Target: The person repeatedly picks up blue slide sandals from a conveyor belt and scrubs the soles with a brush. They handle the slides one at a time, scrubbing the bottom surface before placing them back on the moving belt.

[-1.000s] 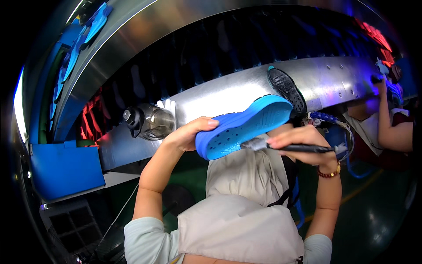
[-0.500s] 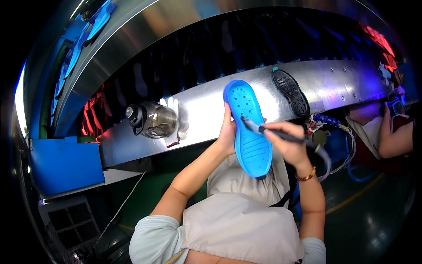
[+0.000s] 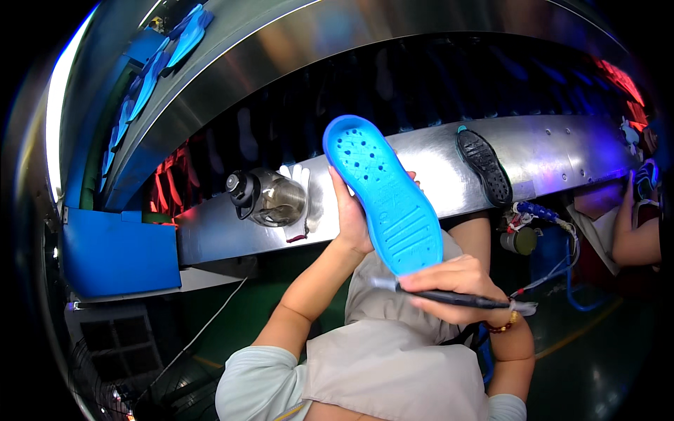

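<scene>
In front of you a long curved stainless-steel housing [image 3: 232, 67] arches across the top of the view, and under it a dark tunnel shows faint shoe-sole shapes, lit red at 9 o'clock and at 2 o'clock. Below the tunnel runs the steel bench [image 3: 562, 151], a shiny riveted ledge sweeping from 9 o'clock up toward 3 o'clock. A blue bin [image 3: 116, 256] sits at 8 o'clock against the bench's left end, and the floor beneath is dark green. At 3 o'clock another person's arm [image 3: 632, 238] reaches in from the right edge.

Near the centre you hold up a blue shoe sole [image 3: 382, 193], tread side facing you, clear of the bench and in front of it. Its long axis runs from about 11 o'clock to 5 o'clock: the toe end points up toward 11, the other end down toward 5. Your left hand [image 3: 351, 214] lies at the sole's 9 o'clock edge, its grip wrapped round from behind, the thumb on the near rim. Your right hand [image 3: 453, 284] sits just under the sole's lower end, at its 5 o'clock, fingers pressed together pinching a dark pen-like tool [image 3: 449, 298], which lies nearly level with its tip toward 9 o'clock.

A clear water bottle [image 3: 267, 200] with a black cap lies on its side on the bench at 9 o'clock of the sole, with a white glove [image 3: 302, 186] just beside it. A black shoe sole [image 3: 484, 165] rests on the bench at 2 o'clock, apart from your hands.
</scene>
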Tool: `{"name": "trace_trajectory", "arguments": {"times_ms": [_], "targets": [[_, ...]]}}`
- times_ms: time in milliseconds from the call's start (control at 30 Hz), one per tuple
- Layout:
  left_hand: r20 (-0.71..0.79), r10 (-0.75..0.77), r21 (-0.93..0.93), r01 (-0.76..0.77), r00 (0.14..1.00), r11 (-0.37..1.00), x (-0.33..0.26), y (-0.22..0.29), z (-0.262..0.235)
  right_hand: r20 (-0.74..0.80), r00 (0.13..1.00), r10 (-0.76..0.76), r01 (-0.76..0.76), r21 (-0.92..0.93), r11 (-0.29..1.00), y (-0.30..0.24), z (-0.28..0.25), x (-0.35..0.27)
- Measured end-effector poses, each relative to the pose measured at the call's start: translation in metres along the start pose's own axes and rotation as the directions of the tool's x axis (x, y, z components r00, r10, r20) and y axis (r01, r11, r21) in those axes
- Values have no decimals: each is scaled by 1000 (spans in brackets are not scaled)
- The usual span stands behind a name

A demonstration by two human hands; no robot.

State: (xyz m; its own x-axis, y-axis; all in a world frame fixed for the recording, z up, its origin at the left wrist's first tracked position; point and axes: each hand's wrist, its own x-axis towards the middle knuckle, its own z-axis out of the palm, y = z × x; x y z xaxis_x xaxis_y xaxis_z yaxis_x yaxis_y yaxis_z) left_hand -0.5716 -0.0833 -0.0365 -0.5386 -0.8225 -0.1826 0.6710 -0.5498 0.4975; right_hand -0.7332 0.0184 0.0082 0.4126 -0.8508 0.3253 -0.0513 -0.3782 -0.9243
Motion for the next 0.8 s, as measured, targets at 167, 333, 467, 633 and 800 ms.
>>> {"name": "trace_trajectory", "arguments": {"times_ms": [167, 333, 467, 633, 800], "targets": [[-67, 39, 90, -33, 997, 995, 5, 13, 1, -285, 949, 138, -137, 23, 990, 32, -13, -6], [67, 59, 97, -65, 996, 993, 5, 27, 2, 65, 997, -34, 24, 149, 989, 31, -18, -12], [-10, -56, -20, 56, 998, 998, 8, 34, 21, -303, 920, 249, -44, 552, 833, 50, -6, -19], [-10, 56, -129, -57, 998, 990, -20, -6, 29, -457, 821, 341, 13, 612, 791, 38, 25, -14], [22, 43, -142, -40, 999, 989, -13, -4, 2, -323, 946, -38, 27, -40, 999, 12, 28, -11]]}}
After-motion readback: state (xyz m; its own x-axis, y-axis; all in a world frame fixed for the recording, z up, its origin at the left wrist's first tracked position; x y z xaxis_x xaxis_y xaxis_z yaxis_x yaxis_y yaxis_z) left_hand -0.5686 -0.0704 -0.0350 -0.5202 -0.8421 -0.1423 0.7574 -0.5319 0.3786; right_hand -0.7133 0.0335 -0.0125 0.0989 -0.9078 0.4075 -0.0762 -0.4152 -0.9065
